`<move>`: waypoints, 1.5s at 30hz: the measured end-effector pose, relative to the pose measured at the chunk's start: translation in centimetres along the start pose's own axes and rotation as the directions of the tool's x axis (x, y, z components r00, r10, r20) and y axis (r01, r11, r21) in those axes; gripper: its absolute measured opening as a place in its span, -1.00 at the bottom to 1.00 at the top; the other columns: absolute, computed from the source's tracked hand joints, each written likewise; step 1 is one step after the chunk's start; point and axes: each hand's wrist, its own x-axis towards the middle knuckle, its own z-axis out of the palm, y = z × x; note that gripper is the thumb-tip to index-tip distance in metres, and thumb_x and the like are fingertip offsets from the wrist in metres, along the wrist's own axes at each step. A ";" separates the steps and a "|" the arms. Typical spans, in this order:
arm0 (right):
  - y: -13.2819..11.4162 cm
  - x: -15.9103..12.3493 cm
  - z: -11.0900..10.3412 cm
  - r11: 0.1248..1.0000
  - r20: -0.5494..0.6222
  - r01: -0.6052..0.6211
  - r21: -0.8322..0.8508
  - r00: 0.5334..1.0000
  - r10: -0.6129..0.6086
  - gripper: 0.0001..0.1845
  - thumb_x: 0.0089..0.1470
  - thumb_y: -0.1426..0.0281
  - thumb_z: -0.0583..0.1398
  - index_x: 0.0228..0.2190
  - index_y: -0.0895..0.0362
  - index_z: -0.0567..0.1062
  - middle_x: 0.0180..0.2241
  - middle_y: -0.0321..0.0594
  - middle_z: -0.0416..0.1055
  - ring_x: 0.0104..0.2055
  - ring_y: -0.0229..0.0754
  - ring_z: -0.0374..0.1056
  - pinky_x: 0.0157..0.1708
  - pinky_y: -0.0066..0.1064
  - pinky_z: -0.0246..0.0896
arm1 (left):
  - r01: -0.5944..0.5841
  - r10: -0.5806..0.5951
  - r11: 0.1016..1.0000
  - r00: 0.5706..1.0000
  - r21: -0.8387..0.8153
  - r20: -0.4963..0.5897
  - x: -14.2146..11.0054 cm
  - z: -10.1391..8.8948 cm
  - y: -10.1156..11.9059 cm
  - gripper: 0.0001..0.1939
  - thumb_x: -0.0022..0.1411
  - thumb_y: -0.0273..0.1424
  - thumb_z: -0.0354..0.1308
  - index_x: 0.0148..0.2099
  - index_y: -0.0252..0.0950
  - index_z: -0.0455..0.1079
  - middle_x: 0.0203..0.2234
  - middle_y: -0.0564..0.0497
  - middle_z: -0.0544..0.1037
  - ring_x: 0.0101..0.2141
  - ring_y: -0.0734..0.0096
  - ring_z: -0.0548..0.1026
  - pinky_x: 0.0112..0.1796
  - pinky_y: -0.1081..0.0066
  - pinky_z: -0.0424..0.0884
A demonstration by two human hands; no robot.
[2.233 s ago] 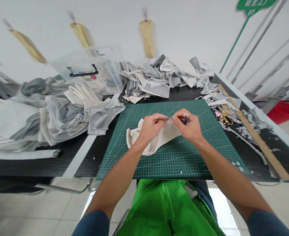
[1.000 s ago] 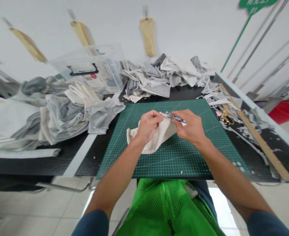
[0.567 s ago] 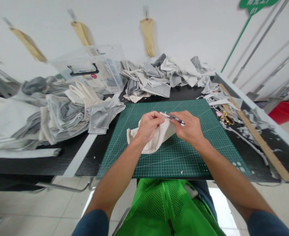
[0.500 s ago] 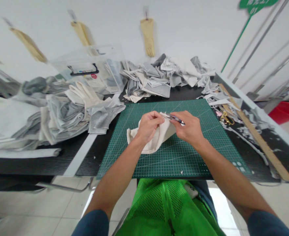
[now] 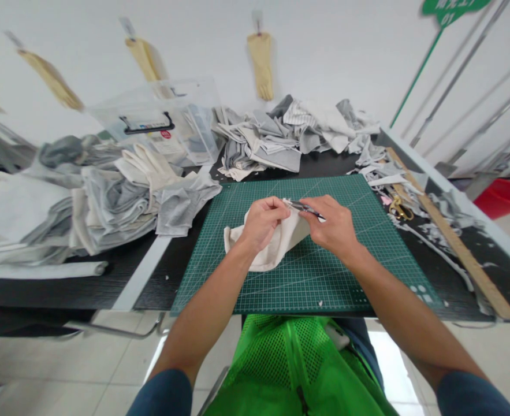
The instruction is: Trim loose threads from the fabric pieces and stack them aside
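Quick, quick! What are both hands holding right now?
Left hand: closed, pinching the cream cloth.
Right hand: closed around a small metal-tipped tool, its tip at the cloth's far edge.

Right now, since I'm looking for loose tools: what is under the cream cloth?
The mat shows around the cloth. What lies directly beneath cannot be seen: cloth and left hand cover it. The right hand holds snips at the far edge.
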 end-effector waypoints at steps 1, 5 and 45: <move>0.0 0.0 0.0 1.000 -0.001 -0.002 0.002 1.000 0.002 -0.79 0.28 0.40 0.23 -0.10 0.05 0.65 -0.19 -0.14 0.67 -0.19 -0.06 0.54 -0.12 -0.18 0.48 | -0.002 0.002 1.000 1.000 0.000 0.002 0.0 0.0 0.0 -0.87 -0.12 -0.51 0.39 -0.53 -0.32 0.47 -0.59 0.07 0.46 -0.49 0.56 0.34 -0.38 0.45 0.21; -0.1 -0.1 0.1 0.998 0.007 -0.049 0.027 0.999 0.048 -0.79 0.31 0.38 0.22 -0.10 0.03 0.65 -0.19 -0.15 0.67 -0.18 -0.04 0.53 -0.09 -0.13 0.47 | -0.006 0.006 1.000 1.000 0.002 -0.004 0.0 0.0 0.1 -0.88 -0.13 -0.52 0.38 -0.53 -0.33 0.48 -0.59 0.06 0.47 -0.49 0.55 0.35 -0.38 0.45 0.22; 1.4 0.3 0.0 0.848 0.320 -0.439 0.298 0.882 0.345 -0.90 0.10 0.42 0.28 -0.27 0.09 0.54 -0.32 -0.26 0.53 -0.34 -0.19 0.38 -0.30 -0.32 0.29 | -0.267 0.313 0.890 0.947 0.371 -0.068 1.4 -2.0 0.3 -0.91 0.24 -0.41 0.27 -0.21 -0.23 0.60 -0.42 0.01 0.61 -0.34 0.36 0.52 -0.18 0.36 0.37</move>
